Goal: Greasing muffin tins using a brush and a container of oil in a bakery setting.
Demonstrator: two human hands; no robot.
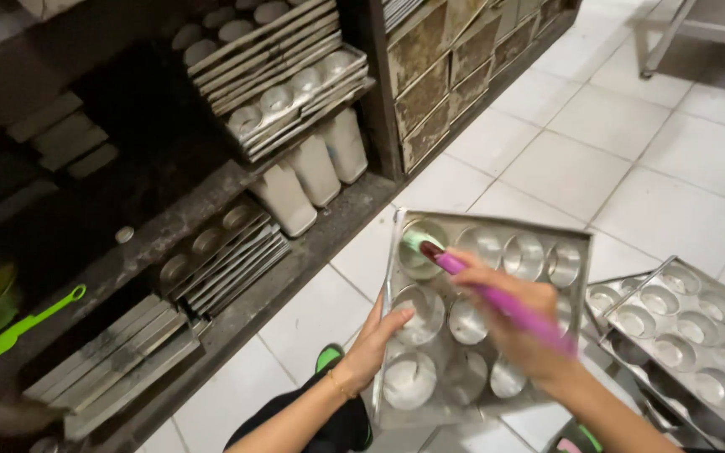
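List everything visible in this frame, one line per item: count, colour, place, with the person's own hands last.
held muffin tray: one, silver metal, twelve cups, centre, tilted
brush: one, pink handle, pale green head in a top-left cup of the held tray
stacked muffin trays: a stack, silver, lower right
shelf trays: several stacks, grey metal, on the dark shelving upper left
white jugs: three, white, on the lower shelf
green spatula: one, bright green, far-left shelf
tiled floor: white tiles, right half
left hand: grips the held tray's left edge
right hand: closed around the brush handle
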